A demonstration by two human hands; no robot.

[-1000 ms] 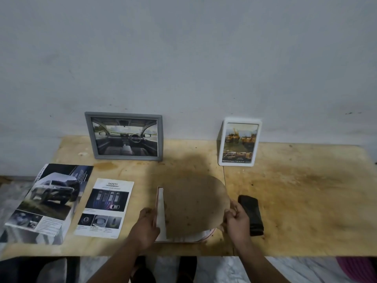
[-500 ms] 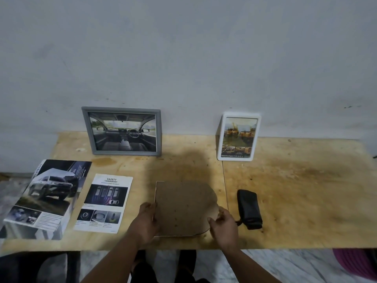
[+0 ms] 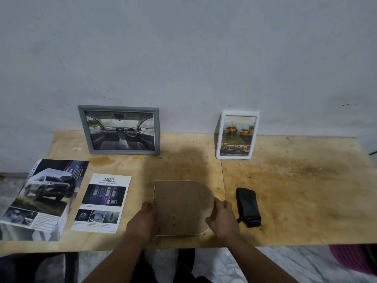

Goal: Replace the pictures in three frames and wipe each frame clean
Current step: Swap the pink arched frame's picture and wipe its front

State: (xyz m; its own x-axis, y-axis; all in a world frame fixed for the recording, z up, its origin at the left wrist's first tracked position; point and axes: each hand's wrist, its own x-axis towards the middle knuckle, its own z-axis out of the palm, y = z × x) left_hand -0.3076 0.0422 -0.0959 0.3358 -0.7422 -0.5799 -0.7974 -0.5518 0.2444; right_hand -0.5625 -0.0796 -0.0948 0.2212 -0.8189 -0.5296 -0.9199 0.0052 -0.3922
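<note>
We see a brown backing board (image 3: 182, 207), straight along its left edge and rounded on its right, lying flat near the front edge of the wooden desk (image 3: 295, 190). Whatever lies under the board is hidden from us. Our left hand (image 3: 143, 220) sits at the board's left edge with its fingers (image 3: 148, 206) curled against that edge, gripping it. Our right hand (image 3: 222, 218) holds the rounded right edge, its fingers (image 3: 219, 203) bent over the rim, so both hands grasp the board.

Just right of the right hand lies a folded black cloth (image 3: 248, 207) on the desk, close to the hand but apart from the board. Left of the board a loose printed sheet headed SAFETY (image 3: 102, 203) lies flat, showing cars from above. Farther left a car brochure (image 3: 43, 194) with a white SUV on it lies over the desk's left end.

At the back of the desk a grey frame (image 3: 120, 130) stands in landscape against the wall (image 3: 183, 58), holding a picture of a car interior. To its right, well apart, a white frame (image 3: 237, 135) stands in portrait, holding a picture of yellow pickup trucks. Below the front edge we see a pale floor (image 3: 214, 264) and something pink (image 3: 353, 260) at the far right.
</note>
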